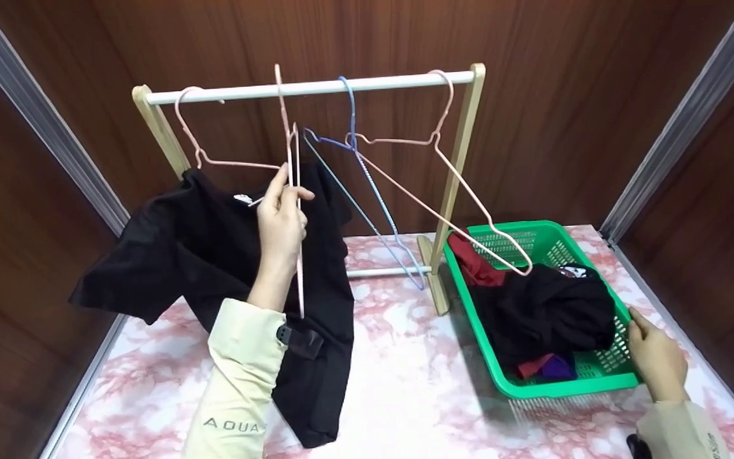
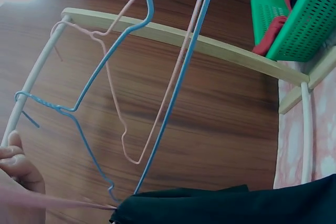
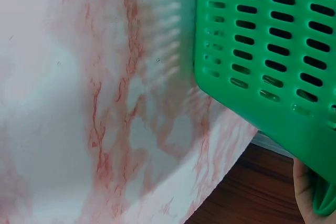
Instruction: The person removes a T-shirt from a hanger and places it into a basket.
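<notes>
In the head view, my left hand (image 1: 282, 220) holds a pink hanger (image 1: 300, 274) seen nearly edge-on, its hook over the white rail. Beside and behind this hand, a black garment (image 1: 169, 248) with a white label hangs from the rack's left part. The left wrist view catches the fingers of the left hand (image 2: 21, 169) at its lower left corner, close to the rail. My right hand (image 1: 657, 357) grips the near right rim of a green basket (image 1: 494, 363). Inside lie black clothes (image 1: 545, 312) and a red cloth (image 1: 478, 261).
The rack's white rail (image 1: 386, 81) rests on wooden uprights (image 1: 462, 146). A blue hanger (image 1: 373, 191) and another pink hanger (image 1: 469, 188) hang bare to the right, the pink one reaching over the basket. Brown wood-grain panels (image 1: 571, 95) enclose the marbled table (image 1: 399, 370).
</notes>
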`<state>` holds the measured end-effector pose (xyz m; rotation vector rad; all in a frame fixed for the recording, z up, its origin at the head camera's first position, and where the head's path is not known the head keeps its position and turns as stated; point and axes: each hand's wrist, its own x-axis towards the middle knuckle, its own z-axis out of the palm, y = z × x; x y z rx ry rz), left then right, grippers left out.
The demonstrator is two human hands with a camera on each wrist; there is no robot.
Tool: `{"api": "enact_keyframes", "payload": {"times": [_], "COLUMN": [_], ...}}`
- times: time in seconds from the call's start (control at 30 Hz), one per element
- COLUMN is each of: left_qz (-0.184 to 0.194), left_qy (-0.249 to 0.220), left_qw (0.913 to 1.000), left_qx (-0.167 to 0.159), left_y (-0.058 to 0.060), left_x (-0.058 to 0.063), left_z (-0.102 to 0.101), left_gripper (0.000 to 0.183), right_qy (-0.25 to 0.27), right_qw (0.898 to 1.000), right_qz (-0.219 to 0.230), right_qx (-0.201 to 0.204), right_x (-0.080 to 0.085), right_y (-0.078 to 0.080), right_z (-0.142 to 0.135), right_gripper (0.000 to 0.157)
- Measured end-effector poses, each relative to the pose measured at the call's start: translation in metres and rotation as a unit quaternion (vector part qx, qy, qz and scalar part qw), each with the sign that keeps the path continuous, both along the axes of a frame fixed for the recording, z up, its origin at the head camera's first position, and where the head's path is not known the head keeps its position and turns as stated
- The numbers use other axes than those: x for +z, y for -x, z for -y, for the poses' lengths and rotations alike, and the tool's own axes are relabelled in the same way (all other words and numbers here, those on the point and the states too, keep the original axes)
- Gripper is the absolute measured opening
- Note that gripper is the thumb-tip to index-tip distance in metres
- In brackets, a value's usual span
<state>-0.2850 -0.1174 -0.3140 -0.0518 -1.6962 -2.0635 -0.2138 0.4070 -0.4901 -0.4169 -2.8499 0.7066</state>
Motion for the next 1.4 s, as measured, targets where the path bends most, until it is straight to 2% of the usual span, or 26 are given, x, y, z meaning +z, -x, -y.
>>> {"api": "enact_keyframes", "payload": {"times": [0.13,0.3,0.47,0.53,0.6,0.73,0.83,0.97,1.07,1.13,1.2,1.3,1.4], "left_qz": [0.031,0.057,0.055,0.057,0.056,0.033,0.001,-0.035,-0.04,-0.021,0.01,0.057,0.077], "left_qy": [-0.008,0.007,0.038,0.082,0.136,0.246,0.289,0.34,0.38,0.399,0.421,0.452,0.473], "left_qw": [0.9989,0.9972,0.997,0.9948,0.9891,0.9634,0.9401,0.8983,0.8632,0.8473,0.8341,0.822,0.8126], "left_qx": [-0.035,-0.048,-0.039,-0.021,0.007,0.102,0.18,0.276,0.33,0.35,0.356,0.342,0.331], "left_y": [0.0,0.001,0.003,0.002,0.0,-0.007,-0.01,-0.013,-0.018,-0.022,-0.025,-0.028,-0.03], "left_x": [-0.003,-0.009,-0.014,-0.015,-0.015,-0.014,-0.015,-0.016,-0.017,-0.018,-0.019,-0.024,-0.028], "left_z": [0.0,-0.001,-0.002,-0.001,0.001,0.012,0.029,0.059,0.084,0.098,0.11,0.123,0.131], "left_gripper": [0.046,0.045,0.044,0.044,0.043,0.041,0.036,0.03,0.031,0.035,0.04,0.045,0.046], "right_qy": [-0.002,-0.001,-0.001,-0.001,-0.002,-0.001,-0.002,-0.003,-0.003,-0.004,-0.004,-0.003,0.0], "right_qw": [1.0,1.0,1.0,1.0,1.0,1.0,1.0,1.0,1.0,1.0,1.0,1.0,1.0], "right_qz": [0.0,-0.001,0.001,0.003,0.004,0.001,-0.004,-0.001,0.003,0.004,0.004,0.005,0.008], "right_qx": [-0.002,0.0,-0.001,0.0,0.0,0.007,0.008,0.007,0.008,0.009,0.01,0.01,0.009], "right_x": [-0.001,0.0,0.001,0.0,0.0,-0.001,-0.001,-0.001,0.001,0.002,0.002,0.001,-0.001], "right_y": [0.0,0.0,-0.001,-0.002,-0.002,-0.001,0.0,0.001,0.002,0.003,0.002,0.001,0.0], "right_z": [0.0,0.001,-0.001,-0.002,-0.002,-0.002,-0.001,0.001,0.001,0.001,0.0,-0.001,0.0], "right_gripper": [0.052,0.052,0.052,0.052,0.052,0.051,0.051,0.05,0.05,0.05,0.051,0.051,0.051]}}
